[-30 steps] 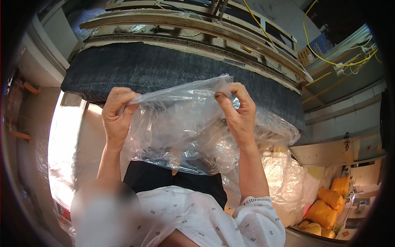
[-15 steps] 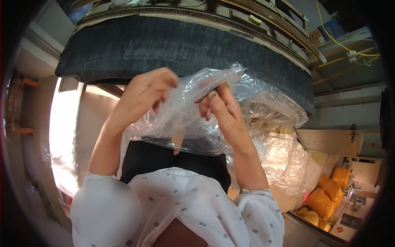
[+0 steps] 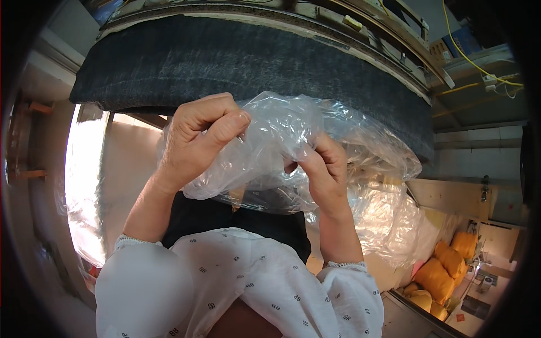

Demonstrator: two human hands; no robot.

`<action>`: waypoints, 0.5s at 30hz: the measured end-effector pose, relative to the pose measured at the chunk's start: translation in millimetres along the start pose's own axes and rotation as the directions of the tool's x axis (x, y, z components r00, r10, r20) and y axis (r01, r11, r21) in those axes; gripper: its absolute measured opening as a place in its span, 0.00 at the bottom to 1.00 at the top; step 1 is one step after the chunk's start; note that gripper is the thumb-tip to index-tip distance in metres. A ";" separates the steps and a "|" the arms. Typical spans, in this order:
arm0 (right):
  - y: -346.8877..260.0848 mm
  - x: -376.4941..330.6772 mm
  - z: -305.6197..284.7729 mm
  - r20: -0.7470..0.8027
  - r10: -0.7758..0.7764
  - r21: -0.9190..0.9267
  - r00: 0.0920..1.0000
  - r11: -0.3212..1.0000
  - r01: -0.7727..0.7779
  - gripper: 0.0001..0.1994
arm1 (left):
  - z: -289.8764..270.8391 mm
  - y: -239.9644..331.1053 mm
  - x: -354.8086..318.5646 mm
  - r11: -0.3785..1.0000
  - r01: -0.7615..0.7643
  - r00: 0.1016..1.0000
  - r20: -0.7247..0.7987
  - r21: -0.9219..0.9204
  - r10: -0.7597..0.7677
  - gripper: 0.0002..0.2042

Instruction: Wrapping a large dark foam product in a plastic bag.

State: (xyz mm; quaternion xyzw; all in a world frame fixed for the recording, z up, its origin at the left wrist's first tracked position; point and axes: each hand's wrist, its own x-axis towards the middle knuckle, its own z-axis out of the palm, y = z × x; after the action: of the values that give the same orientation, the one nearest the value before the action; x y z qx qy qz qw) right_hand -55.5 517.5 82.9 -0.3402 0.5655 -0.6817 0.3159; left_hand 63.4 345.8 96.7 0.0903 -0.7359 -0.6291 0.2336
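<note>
The right hand has its grip narrow, pinching clear plastic film between thumb and fingers. The left hand curls its fingers beside the film; I cannot tell whether its grip closes on it. The crumpled film is between both hands, near the dark denim-like cloth.

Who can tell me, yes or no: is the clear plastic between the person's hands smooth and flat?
No, the clear plastic is crinkled and bunched between the left hand and right hand.
</note>
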 end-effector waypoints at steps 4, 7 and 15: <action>-4.5 -4.0 -6.1 0.081 0.025 0.128 0.996 0.991 -0.035 0.05 | -0.2 -1.7 1.6 0.999 -0.046 0.998 -0.038 -0.016 0.045 0.10; -1.4 -10.5 -14.9 0.058 -0.047 0.068 0.997 0.997 0.043 0.04 | 3.6 -7.3 2.5 0.995 -0.034 0.996 -0.080 -0.095 0.026 0.10; 34.0 -72.6 -105.6 -0.377 -0.477 -0.892 0.794 0.417 -0.173 0.14 | -120.5 -58.8 14.9 0.911 -0.050 0.808 -0.553 -0.410 -0.205 0.21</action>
State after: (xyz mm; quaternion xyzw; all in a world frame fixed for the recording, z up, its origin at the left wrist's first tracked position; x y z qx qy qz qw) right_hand -99.3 630.0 28.1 -0.2806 0.8692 -0.3690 -0.1719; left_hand 96.0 221.6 55.2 0.2595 -0.4770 -0.7181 0.4352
